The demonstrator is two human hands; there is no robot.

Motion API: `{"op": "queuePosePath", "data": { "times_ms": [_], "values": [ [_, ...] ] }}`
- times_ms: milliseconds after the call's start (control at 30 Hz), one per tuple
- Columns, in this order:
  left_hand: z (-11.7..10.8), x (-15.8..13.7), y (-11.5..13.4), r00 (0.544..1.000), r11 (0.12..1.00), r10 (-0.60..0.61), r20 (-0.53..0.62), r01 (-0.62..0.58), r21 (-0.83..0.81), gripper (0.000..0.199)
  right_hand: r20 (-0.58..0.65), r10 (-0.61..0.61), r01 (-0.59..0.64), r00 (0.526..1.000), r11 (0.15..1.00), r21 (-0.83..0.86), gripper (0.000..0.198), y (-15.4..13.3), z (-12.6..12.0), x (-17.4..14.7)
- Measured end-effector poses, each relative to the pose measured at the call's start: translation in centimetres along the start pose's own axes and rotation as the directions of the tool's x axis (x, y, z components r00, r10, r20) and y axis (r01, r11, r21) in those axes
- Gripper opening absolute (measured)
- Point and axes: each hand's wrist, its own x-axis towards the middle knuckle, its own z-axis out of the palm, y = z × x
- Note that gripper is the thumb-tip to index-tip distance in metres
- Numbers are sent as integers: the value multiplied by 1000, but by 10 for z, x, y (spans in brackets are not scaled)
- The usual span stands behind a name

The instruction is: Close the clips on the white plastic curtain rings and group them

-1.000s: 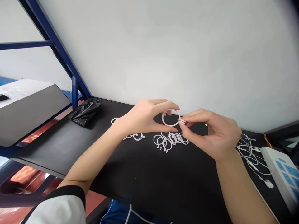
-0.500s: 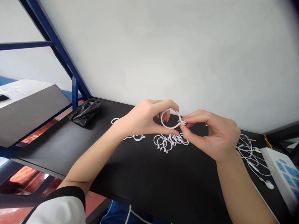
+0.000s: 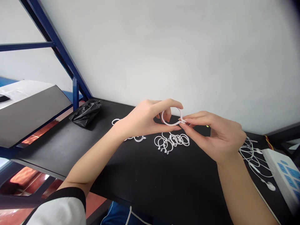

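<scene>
Above the black table, a white plastic ring [image 3: 172, 124] with a small clasp is held between both hands. My left hand [image 3: 150, 117] curls around the ring, index finger over its top and thumb along its lower edge. The clasp at the ring's right side is pinched between the thumb and fingertips of my right hand [image 3: 214, 134]. Below the hands lies a pile of similar white rings [image 3: 167, 144]. More white rings [image 3: 140, 138] rest on the table further left, partly hidden behind my left hand and wrist.
The black table [image 3: 150, 178] meets a pale wall at the back. A crumpled black plastic bag [image 3: 86, 113] lies at its left end, near a blue metal frame [image 3: 75, 90]. On the right are white earphones [image 3: 270, 186] with tangled cords and a white power strip [image 3: 278, 168].
My left fingers and thumb have shifted slightly right along the ring. The right hand has turned a little, its fingertips still pinching the clasp. The pile has not moved.
</scene>
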Motion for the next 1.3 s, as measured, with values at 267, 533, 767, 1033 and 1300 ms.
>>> {"op": "queuePosePath", "data": {
  "times_ms": [267, 533, 767, 1033, 1300],
  "values": [
    [3, 2, 8, 998, 986, -41, 44, 47, -163, 35, -40, -63, 61, 997, 997, -37, 34, -4, 0, 1],
    [6, 2, 9, 995, 971, -42, 89, 62, -229, 31, -29, -92, 90, 995, 994, -64, 34, -5, -3, 3],
    [5, 3, 10, 998, 979, -29, 60, 41, -201, 28, -10, -88, 88, 996, 994, -61, 38, -5, -6, 2],
    [5, 1, 10, 1000, 986, 1, 26, 4, -169, 32, -49, -86, 83, 995, 995, -54, 41, -6, -4, 4],
    [5, 0, 11, 1000, 991, 16, 9, -15, -135, 33, -36, -72, 70, 997, 996, -55, 37, -6, -4, 3]
  ]
}}
